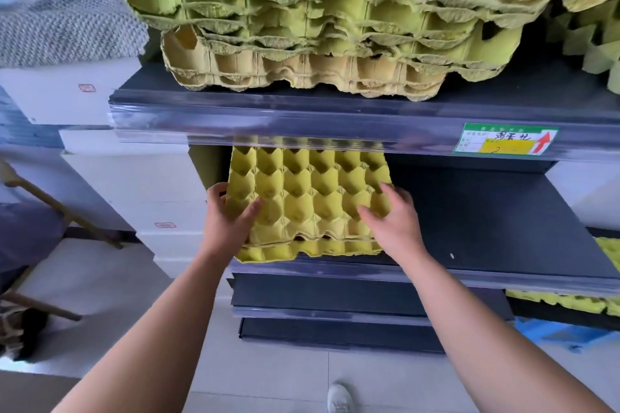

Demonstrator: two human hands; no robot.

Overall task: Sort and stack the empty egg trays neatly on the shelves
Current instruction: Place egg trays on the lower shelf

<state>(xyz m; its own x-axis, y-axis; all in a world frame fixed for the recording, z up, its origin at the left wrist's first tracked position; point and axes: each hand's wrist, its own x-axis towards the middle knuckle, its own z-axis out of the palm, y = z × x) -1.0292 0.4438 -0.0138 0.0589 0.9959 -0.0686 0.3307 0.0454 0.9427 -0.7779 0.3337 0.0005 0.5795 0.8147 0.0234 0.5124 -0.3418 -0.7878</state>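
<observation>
While the small stack of yellow egg trays sits on the left part of the dark middle shelf, it lies straight ahead of both hands. Its far end runs in under the lip of the upper shelf, and its near edge pokes out a little over the front rail. The left hand grips the near left corner, thumb on top and fingers wrapped round the side. The right hand rests on the right edge with fingers loosely spread; whether they hook over the edge is not clear. Neither hand is plainly nearer.

The top tray looks slightly skewed on the one beneath, so the likely job is squaring them and pushing them farther in.

The trays are moulded paper pulp, matte and fibrous, with a grid of deep cups and peaked dividers. The tall stack of greenish trays above has ragged, torn rims. A price label sits on the glossy shelf rail.
</observation>
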